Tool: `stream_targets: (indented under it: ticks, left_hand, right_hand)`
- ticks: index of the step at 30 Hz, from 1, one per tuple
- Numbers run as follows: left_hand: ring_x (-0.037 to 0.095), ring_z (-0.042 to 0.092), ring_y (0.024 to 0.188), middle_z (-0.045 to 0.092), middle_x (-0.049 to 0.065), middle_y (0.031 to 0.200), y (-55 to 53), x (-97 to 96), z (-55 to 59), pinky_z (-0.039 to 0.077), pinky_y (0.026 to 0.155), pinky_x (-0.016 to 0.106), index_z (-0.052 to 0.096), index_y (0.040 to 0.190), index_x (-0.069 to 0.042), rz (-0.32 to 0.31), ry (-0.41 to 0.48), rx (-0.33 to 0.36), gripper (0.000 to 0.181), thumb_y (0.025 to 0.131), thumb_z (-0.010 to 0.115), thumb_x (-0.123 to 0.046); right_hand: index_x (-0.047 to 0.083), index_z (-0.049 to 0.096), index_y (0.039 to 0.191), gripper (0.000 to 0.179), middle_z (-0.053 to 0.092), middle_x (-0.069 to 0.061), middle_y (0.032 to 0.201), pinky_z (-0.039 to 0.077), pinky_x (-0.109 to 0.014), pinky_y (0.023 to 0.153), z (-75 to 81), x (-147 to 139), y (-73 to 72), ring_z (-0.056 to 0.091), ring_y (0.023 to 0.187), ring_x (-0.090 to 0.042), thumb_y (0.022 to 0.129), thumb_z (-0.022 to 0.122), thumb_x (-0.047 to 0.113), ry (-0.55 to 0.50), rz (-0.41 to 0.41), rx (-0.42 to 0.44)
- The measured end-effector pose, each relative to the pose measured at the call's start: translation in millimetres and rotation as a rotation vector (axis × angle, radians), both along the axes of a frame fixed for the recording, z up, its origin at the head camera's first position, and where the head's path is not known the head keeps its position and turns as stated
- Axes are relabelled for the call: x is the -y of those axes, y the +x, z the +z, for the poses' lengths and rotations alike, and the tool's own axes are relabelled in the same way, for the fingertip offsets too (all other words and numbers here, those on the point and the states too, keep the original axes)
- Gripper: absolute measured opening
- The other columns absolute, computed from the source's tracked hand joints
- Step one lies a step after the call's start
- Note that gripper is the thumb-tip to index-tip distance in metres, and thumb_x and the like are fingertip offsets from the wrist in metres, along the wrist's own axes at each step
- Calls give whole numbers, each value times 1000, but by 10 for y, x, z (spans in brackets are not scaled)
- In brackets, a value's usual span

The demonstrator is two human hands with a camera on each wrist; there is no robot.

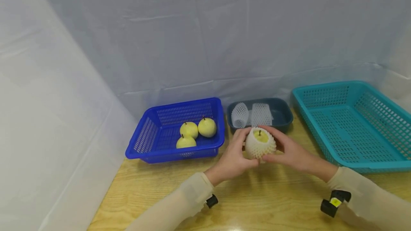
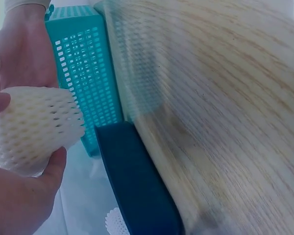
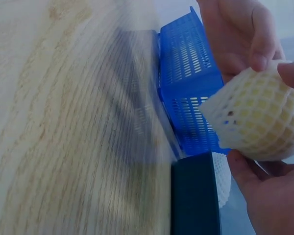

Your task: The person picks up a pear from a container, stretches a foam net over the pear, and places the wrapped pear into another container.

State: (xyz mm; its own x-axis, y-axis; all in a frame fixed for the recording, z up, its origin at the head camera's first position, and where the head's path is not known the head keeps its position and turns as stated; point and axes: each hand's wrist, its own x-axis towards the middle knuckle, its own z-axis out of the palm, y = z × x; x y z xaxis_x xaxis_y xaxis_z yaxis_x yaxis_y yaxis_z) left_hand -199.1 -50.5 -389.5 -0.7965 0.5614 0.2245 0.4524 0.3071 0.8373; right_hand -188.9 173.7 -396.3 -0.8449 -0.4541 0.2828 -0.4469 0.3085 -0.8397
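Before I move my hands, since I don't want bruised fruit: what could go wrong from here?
The left hand and right hand hold the pear above the table through its foam net, so if the net slides, the pear might drop. Its top shows bare in the net's opening, so a knock there, perhaps on the teal basket, could bruise it.

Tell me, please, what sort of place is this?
Perhaps a staged fruit-packing or unpacking station, judging by the pale hanging sheeting, the yellow pears and the white foam fruit nets.
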Motion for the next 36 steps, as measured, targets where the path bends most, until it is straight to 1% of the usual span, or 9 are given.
stream_targets:
  ticks: [6, 9, 16, 22, 24, 27, 29, 31, 36]
  left_hand:
    - [13, 49, 120, 39, 7, 143, 11, -48, -27, 53, 97, 36, 28, 158, -25, 46, -27, -56, 84, 89, 75, -27]
    - [12, 50, 117, 41, 4, 143, 22, -71, -33, 54, 94, 35, 26, 158, -25, 62, -20, -46, 87, 89, 77, -31]
    - [11, 53, 118, 45, -2, 143, 27, -88, -21, 52, 93, 27, 29, 155, -27, 95, 18, 4, 89, 84, 83, -33]
    - [12, 53, 118, 46, -1, 142, 27, -69, -26, 51, 94, 26, 31, 155, -25, 91, 15, 4, 86, 85, 81, -32]
    - [11, 54, 119, 46, -1, 143, 30, -61, -25, 50, 95, 26, 31, 155, -24, 90, 21, 11, 86, 85, 81, -31]
    - [11, 55, 119, 47, -1, 142, 32, -50, -25, 51, 94, 26, 29, 156, -24, 82, 35, 29, 87, 85, 81, -28]
    - [11, 56, 118, 48, -2, 142, 31, -42, -24, 51, 93, 26, 29, 156, -23, 75, 40, 35, 88, 84, 80, -25]
    - [11, 56, 117, 49, -2, 141, 28, -39, -26, 52, 93, 26, 29, 156, -22, 68, 40, 32, 88, 83, 80, -22]
    - [10, 57, 117, 51, -2, 139, 10, -26, -34, 51, 94, 26, 32, 154, -23, 40, 38, 16, 87, 81, 79, -15]
  right_hand:
    - [8, 30, 156, 77, 47, -20, 143, 52, -26, 91, 7, 22, 10, 58, 114, -15, 92, 73, 10, -18, -78, -53]
    - [7, 31, 156, 77, 48, -19, 142, 52, -23, 90, 5, 40, 22, 58, 113, -13, 92, 73, 11, -26, -105, -51]
    - [8, 29, 157, 80, 44, -20, 146, 54, -27, 92, 4, 79, 52, 55, 123, -36, 91, 75, 15, -47, -123, 6]
    - [7, 26, 158, 82, 39, -24, 151, 54, -24, 92, 12, 80, 62, 51, 128, -41, 92, 74, 14, -62, -92, 31]
    - [9, 25, 159, 81, 36, -24, 154, 53, -22, 93, 1, 67, 63, 50, 131, -37, 93, 72, 13, -68, -70, 30]
    - [10, 23, 160, 78, 32, -23, 157, 52, -20, 93, -19, 43, 63, 50, 132, -18, 96, 68, 10, -93, -22, 25]
    - [10, 24, 160, 76, 32, -23, 157, 53, -22, 92, -26, 28, 62, 50, 127, -6, 97, 66, 8, -102, 2, 11]
    - [10, 25, 159, 74, 34, -23, 155, 55, -26, 89, -19, 21, 67, 51, 121, 2, 97, 65, 8, -92, 11, -8]
    - [14, 28, 158, 75, 41, -19, 152, 56, -30, 84, 33, 29, 104, 56, 113, -8, 96, 69, 14, 7, -42, -50]
